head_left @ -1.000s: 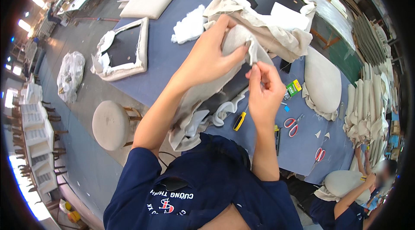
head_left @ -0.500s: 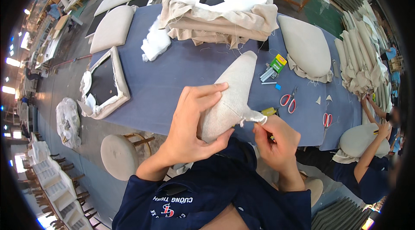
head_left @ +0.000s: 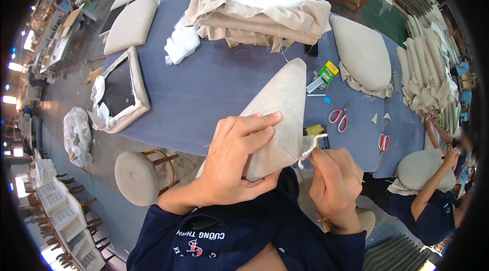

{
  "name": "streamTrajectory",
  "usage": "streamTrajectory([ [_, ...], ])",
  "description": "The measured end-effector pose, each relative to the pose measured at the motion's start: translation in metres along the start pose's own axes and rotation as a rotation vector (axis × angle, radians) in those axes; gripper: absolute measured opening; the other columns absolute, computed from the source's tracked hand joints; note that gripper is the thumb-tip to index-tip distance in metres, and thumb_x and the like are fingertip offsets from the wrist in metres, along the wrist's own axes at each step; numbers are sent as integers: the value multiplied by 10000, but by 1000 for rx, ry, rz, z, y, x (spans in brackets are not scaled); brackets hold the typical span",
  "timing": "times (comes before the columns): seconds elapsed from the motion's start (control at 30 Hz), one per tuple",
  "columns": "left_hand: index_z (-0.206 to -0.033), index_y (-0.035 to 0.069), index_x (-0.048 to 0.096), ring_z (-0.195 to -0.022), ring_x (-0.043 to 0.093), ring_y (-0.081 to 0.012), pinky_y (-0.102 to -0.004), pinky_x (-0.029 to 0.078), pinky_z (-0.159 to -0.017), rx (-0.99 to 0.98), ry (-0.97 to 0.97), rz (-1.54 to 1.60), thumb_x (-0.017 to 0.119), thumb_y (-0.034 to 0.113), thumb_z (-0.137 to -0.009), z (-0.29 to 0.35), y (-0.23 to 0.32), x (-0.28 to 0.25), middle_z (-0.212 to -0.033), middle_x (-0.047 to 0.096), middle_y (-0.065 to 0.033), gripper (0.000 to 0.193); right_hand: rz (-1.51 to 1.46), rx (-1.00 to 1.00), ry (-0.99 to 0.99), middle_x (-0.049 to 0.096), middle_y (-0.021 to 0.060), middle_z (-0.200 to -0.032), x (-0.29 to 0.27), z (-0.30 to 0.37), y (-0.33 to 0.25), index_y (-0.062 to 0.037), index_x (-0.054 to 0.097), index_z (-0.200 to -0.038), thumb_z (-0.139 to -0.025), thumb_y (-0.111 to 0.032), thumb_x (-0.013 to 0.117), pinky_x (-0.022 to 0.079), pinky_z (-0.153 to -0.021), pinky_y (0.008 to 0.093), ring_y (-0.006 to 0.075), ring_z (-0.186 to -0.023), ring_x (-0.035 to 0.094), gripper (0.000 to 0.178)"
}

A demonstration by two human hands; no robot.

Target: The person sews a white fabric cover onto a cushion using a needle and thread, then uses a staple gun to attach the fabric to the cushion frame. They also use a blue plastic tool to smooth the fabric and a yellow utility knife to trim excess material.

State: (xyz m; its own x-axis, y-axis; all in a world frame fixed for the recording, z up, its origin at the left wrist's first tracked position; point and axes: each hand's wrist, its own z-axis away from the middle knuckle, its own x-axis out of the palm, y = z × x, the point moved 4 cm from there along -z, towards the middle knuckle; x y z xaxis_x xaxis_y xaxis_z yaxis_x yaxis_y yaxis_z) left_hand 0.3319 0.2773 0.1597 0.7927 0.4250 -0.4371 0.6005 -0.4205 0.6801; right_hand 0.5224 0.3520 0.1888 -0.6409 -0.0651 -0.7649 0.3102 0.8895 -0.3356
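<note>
A beige upholstered seat pad (head_left: 286, 100) is tilted up on its edge in front of me. My left hand (head_left: 237, 151) grips it from the left side, fingers over the cloth and thumb below. From the pad's lower right corner sticks out a loose flap of fabric (head_left: 308, 145) with a frayed white edge. There my right hand (head_left: 336, 179) is closed, its fingertips pinching the flap's edge. Just behind the flap lies a yellow and black tool (head_left: 316, 129), partly hidden.
Red-handled scissors (head_left: 342, 117), a second pair (head_left: 383, 143) and a green-yellow staple box (head_left: 328, 71) lie on the blue table (head_left: 204, 93). Stacked covered panels (head_left: 260, 29) stand at the back. A round stool (head_left: 136, 178) is at left; a co-worker (head_left: 425, 210) sits at right.
The seat pad has shifted slightly right and turned in my left hand. My right hand has moved right and down at the flap, and the yellow tool shows more.
</note>
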Motion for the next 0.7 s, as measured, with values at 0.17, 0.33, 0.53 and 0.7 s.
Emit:
streamTrajectory([
  [0.17, -1241, 8, 586, -1104, 675, -379, -459, 483, -952, 8, 49, 16, 904, 36, -597, 3, 3, -2, -1394, 666, -192, 718, -36, -65, -3, 660, 99, -840, 0, -2, 1, 65, 693, -1134, -762, 59, 747, 445, -498, 327, 227, -622, 607, 377],
  [0.33, -1282, -15, 532, -1054, 677, -345, -463, 552, -974, 29, 49, -15, 901, -11, -659, 7, 5, -11, -1340, 659, -296, 723, -76, -78, -53, 683, 126, -791, 2, -14, -4, 40, 684, -1062, -837, 117, 722, 449, -525, 342, 257, -606, 607, 241],
  [0.53, -1262, -5, 553, -1037, 693, -345, -449, 554, -936, 9, 90, -13, 907, 1, -634, 12, 6, -17, -1331, 689, -269, 721, -31, -284, -43, 642, 81, -769, 6, -25, 0, 58, 714, -1030, -732, 41, 765, 404, -463, 287, 178, -562, 566, 303],
  [0.7, -1228, -6, 589, -1055, 711, -358, -447, 553, -909, 13, 140, -42, 910, 25, -617, 13, 7, -20, -1288, 728, -259, 691, -74, -370, -91, 636, 73, -757, 6, -33, 5, 46, 713, -1021, -731, 35, 765, 394, -457, 277, 167, -560, 554, 295],
])
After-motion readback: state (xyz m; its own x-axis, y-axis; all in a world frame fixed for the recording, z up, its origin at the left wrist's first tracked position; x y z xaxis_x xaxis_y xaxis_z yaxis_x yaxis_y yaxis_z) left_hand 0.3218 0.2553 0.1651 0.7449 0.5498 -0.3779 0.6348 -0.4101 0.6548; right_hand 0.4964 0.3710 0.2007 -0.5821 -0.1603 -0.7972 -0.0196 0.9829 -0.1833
